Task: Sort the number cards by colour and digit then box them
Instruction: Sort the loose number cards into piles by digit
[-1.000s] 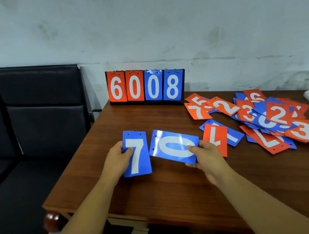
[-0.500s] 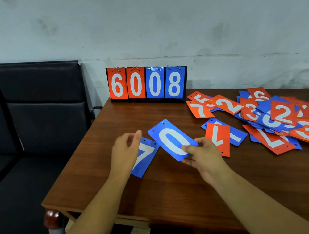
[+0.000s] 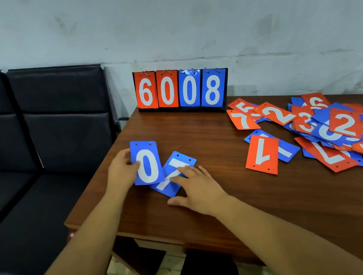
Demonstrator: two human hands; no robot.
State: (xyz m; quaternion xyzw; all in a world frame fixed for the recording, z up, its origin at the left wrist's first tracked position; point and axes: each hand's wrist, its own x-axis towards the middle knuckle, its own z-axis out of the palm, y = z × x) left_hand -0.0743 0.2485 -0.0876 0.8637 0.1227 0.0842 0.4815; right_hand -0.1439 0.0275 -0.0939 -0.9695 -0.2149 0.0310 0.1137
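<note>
My left hand [image 3: 121, 169] grip pinches the blue 0 card [image 3: 147, 163] by its left edge, over the blue 7 card [image 3: 180, 160] lying on the worktop [image 3: 232, 200] under my right hand [image 3: 197, 186], its fingers [image 3: 184, 171] flat and spread. Thin, stiff, glossy cards, I judge: slide one, then pinch an edge.

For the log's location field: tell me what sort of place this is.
Probably an office or waiting room: a dark wooden desk against a scuffed white wall, black padded seats beside it, and a red-and-blue flip scoreboard.
</note>
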